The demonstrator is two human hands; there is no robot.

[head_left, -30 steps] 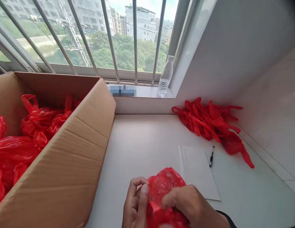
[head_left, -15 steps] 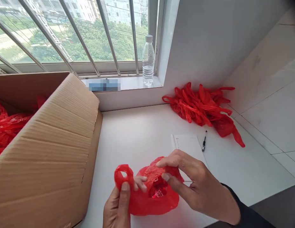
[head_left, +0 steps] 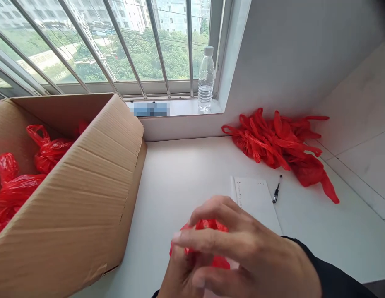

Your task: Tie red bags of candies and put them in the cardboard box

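A small red plastic bag (head_left: pixel 208 225) is bunched between both my hands near the table's front edge. My right hand (head_left: pixel 248 252) lies over it, fingers curled around the red plastic. Under it my left hand (head_left: pixel 180 275) is mostly hidden and somewhat blurred, with its fingers closed against the bag from below. An open cardboard box (head_left: pixel 87 186) to the left contains several filled red bags (head_left: pixel 40 149).
A heap of empty red bags (head_left: pixel 279 142) lies at the back right by the wall. A sheet of paper (head_left: pixel 254 198) and a black pen (head_left: pixel 277 191) lie on the white table (head_left: pixel 180 174). A water bottle (head_left: pixel 206 80) stands on the windowsill.
My right hand has come down over the bag and both hands have closed together, crumpling it. The bag's handle loop is no longer visible. The view has shifted slightly left, showing more of the box.
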